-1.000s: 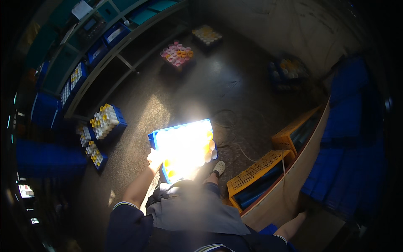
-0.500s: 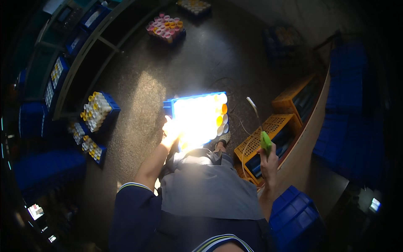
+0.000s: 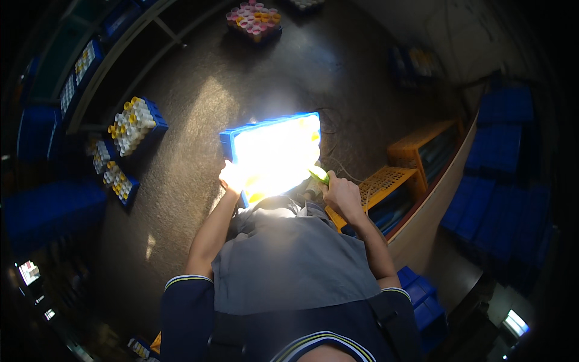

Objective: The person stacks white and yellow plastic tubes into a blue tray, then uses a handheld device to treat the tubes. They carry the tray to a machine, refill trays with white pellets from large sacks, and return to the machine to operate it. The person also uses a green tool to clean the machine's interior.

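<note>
A shallow blue crate (image 3: 227, 142) is tilted in front of my apron, packed with what look like white and yellow tubes or cups; strong sunlight washes out most of them. My left hand (image 3: 229, 178) grips its left side, fingertips partly lost in the glare. Closed round the green handle of a tool (image 3: 320, 175), my right hand (image 3: 342, 196) is at the crate's right edge. The tool's metal shaft cannot be made out in the glare. A thin pale cord or hose (image 3: 366, 196) runs close to that hand.
Yellow plastic crates (image 3: 386, 181) stand to the right beside a curved board (image 3: 443, 181), with blue crates (image 3: 491, 151) beyond. Blue crates of white and yellow cups (image 3: 134, 127) sit at left on the floor. A crate of pink cups (image 3: 256, 23) is far ahead.
My right hand has swung the green-handled tool from the right side inward to the crate's right edge. My left hand keeps hold of the crate. The view has shifted slightly.
</note>
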Tool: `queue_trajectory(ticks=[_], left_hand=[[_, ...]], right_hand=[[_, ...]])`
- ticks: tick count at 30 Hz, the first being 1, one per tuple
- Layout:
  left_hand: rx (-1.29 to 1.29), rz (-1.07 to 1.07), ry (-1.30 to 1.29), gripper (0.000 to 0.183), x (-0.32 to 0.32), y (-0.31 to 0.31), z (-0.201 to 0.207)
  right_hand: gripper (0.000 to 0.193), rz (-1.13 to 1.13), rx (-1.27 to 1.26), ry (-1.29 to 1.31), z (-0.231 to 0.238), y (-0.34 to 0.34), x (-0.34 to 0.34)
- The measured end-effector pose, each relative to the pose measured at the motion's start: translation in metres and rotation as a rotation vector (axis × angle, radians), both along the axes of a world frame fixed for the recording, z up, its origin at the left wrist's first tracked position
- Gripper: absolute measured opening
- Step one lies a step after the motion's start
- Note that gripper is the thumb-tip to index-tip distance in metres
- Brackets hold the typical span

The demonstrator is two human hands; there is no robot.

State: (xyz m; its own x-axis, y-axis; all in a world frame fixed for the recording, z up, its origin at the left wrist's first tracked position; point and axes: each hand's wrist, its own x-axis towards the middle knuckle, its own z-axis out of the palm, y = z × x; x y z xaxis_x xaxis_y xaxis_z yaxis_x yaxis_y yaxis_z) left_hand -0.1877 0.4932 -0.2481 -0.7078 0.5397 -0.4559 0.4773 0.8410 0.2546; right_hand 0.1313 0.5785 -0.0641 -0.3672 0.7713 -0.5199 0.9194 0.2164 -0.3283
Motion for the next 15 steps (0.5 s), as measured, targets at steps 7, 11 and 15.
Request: queue_trajectory(ticks=[7,11,15], left_hand=[[0.074,0.226,-0.048,0.065,0.027,-0.038,0.009],[0.147,0.213,0.0,0.047,0.044,-0.054,0.012],[0.224,0.217,-0.022,0.044,0.066,-0.063,0.022]], right_hand=[[0.041,-0.129,0.006,-0.046,-0.022,0.053,0.063],[0.046,-0.191,0.008,-0.128,-0.03,0.087,0.094],[0.046,-0.194,0.036,-0.093,-0.031,0.118,0.112]])
